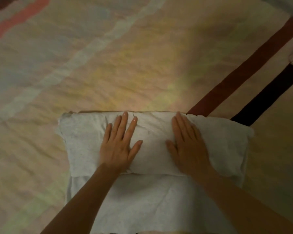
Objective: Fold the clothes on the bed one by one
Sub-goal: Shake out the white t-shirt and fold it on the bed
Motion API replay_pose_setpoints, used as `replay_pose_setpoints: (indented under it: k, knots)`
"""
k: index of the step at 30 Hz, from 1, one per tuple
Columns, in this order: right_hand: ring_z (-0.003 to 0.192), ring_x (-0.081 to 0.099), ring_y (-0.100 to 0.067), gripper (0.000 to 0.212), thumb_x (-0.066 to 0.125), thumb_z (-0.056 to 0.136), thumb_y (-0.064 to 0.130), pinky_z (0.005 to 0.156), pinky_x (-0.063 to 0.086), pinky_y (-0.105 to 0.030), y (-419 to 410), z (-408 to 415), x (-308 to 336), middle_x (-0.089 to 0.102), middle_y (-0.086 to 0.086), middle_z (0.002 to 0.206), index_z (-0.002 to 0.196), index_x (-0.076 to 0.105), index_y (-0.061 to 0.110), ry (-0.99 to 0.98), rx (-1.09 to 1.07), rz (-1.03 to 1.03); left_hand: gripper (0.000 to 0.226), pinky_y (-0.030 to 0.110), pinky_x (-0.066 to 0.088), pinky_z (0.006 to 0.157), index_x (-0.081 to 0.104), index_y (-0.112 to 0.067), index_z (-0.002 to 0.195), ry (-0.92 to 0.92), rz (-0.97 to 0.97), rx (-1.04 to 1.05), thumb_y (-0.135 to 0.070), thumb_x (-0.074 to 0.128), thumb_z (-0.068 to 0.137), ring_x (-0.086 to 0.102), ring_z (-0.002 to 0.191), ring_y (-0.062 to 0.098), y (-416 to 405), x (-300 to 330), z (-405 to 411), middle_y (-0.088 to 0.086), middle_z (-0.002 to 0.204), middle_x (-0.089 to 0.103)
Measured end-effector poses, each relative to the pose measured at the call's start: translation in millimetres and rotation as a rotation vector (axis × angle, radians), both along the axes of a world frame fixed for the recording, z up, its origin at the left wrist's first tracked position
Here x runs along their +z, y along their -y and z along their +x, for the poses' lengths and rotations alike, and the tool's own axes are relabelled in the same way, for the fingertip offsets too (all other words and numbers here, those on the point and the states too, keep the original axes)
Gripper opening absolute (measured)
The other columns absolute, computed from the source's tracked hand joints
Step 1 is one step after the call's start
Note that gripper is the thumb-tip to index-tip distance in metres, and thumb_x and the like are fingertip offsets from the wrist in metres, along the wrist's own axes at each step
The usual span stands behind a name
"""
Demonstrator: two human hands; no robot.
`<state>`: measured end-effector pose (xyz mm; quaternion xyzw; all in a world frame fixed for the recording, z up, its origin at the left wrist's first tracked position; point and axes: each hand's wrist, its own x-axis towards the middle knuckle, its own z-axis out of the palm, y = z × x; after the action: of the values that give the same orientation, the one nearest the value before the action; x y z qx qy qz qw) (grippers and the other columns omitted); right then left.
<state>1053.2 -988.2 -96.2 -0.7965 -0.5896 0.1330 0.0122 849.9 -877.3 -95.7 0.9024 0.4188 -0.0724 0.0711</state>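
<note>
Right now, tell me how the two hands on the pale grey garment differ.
The left hand has its fingers spread apart; the right hand keeps its fingers close together. The left hand lies near the middle of the folded pale grey garment; the right hand lies nearer its right end. Both are flat, palms down, pressing the folded layer on the striped pastel bedspread.

One view only here, the head camera, worn up top and looking forward and steeply down onto the bed point(108, 65). It sits close: both forearms run in from the bottom edge, and the hands, left point(119, 146) and right point(188, 146), land just below the middle of the frame on the garment point(150, 200). The wide lens bends the bedspread's stripes, and the far corners go soft and blurred.
</note>
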Motion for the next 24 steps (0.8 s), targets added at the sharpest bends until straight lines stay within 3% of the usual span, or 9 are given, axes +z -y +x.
replay_pose_setpoints:
  k: [11, 16, 20, 24]
  knots:
    - [0.145, 0.007, -0.019, 0.077, 0.014, 0.091, 0.062, 0.116, -0.005, -0.027, 26, 38, 5, 0.007, -0.005, 0.158, 0.151, 0.01, 0.013, -0.032, -0.239, -0.02, 0.071, 0.049, 0.015, 0.114, 0.016, -0.034, 0.15, -0.068, -0.031, 0.12, -0.069, 0.015, 0.089, 0.011, 0.146, 0.029, -8, 1, -37, 0.011, 0.159, 0.007]
    - [0.145, 0.008, -0.022, 0.079, 0.006, 0.091, 0.062, 0.117, 0.002, -0.04, 13, 24, 24, 0.007, -0.007, 0.158, 0.15, 0.013, 0.009, 0.014, -0.317, 0.012, 0.071, 0.048, -0.003, 0.116, 0.001, -0.04, 0.15, -0.006, -0.057, 0.202, -0.072, 0.009, 0.087, -0.004, 0.147, 0.026, -7, 21, -25, 0.005, 0.159, -0.009]
    - [0.146, 0.004, -0.019, 0.069, 0.012, 0.096, 0.054, 0.117, 0.005, -0.045, -15, -21, 43, 0.003, -0.005, 0.158, 0.15, 0.014, 0.01, -0.126, -0.171, 0.159, 0.064, 0.046, -0.003, 0.114, 0.001, -0.035, 0.15, 0.091, 0.0, 0.099, -0.063, 0.008, 0.093, 0.004, 0.146, 0.025, -9, 34, 15, 0.005, 0.159, -0.002]
    - [0.145, 0.013, -0.02, 0.067, 0.011, 0.097, 0.052, 0.115, 0.013, -0.043, -15, -26, 22, 0.017, -0.008, 0.156, 0.148, 0.024, 0.009, -0.084, 0.034, 0.061, 0.063, 0.045, 0.005, 0.115, 0.009, -0.029, 0.152, 0.029, -0.021, 0.0, -0.058, 0.011, 0.096, 0.008, 0.146, 0.022, -12, 17, 15, 0.004, 0.16, 0.004]
